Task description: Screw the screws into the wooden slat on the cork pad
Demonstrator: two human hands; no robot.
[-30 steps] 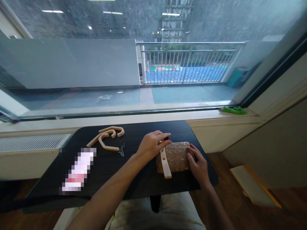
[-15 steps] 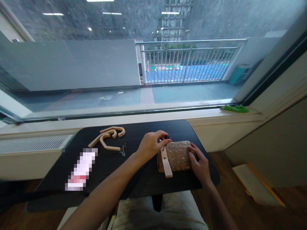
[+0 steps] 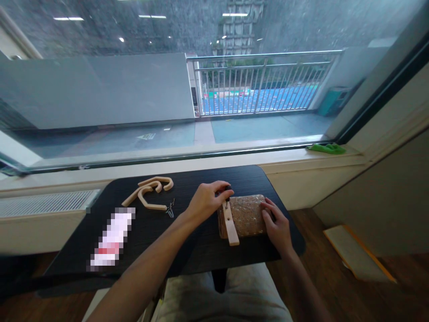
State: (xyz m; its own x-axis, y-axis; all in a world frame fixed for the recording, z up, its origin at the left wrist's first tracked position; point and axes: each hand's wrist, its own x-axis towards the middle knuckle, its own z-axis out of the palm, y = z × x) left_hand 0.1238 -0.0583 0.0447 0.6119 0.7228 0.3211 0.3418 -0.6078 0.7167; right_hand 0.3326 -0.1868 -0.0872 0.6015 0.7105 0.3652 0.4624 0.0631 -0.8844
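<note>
In the head view, the left hand [image 3: 209, 197] is near the middle of the frame, with its thumb and fingers pinched close around a small dark tool [image 3: 229, 188]. The tool seems to point down at the top end of a flat wooden strip [image 3: 231, 230]. The strip lies across the left side of a brown wrapped block [image 3: 250, 217], on the counter [image 3: 194, 179], low and just right of the middle. The right hand [image 3: 278, 230] has its fingers a bit apart on the block's right side; I cannot tell if it grips or only leans there.

To do this well, I think the tool should stand straight up and turn slowly with a gentle push. The right hand should keep the block from sliding, and the strip should not twist.

Some bent wooden pieces [image 3: 145, 193] and small metal screws [image 3: 170, 209] lie left of the middle.
</note>
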